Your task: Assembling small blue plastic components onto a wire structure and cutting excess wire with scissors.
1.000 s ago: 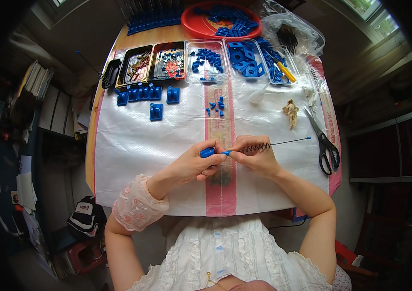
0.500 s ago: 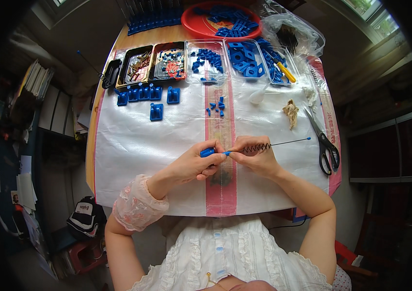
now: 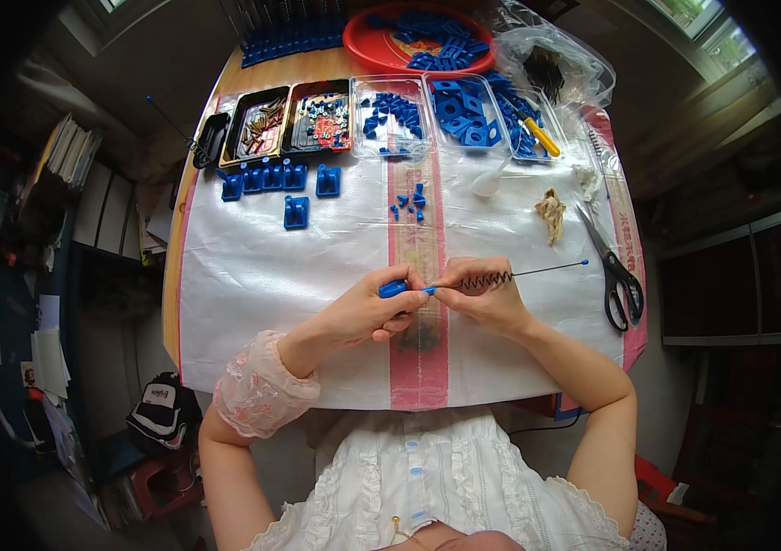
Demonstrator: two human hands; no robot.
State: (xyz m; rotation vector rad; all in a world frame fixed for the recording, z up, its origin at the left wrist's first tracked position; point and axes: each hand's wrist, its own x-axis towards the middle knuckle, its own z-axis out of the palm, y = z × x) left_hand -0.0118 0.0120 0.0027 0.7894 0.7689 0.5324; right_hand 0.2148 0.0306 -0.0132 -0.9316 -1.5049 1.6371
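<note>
My left hand (image 3: 374, 301) is closed around a blue plastic part (image 3: 392, 288), which shows between thumb and fingers. Against its fingertips, my right hand (image 3: 482, 296) pinches a black coil spring (image 3: 487, 279) with a thin rod (image 3: 546, 270) that ends in a blue tip. A small blue piece (image 3: 430, 290) shows where the fingertips of both hands meet; how it joins the spring is hidden by the fingers. Beyond the hands lie several small blue pieces (image 3: 419, 195) on the pink stripe. Blue bracket-like parts (image 3: 296, 212) stand further left.
Along the back are trays of screws (image 3: 264, 121), nuts (image 3: 324, 119) and blue parts (image 3: 459, 112), with a yellow-handled tool (image 3: 541, 136) on one. Behind them sits a red basin (image 3: 363, 57). Black-handled scissors (image 3: 623, 285) lie at the right, near a crumpled tan scrap (image 3: 552, 217).
</note>
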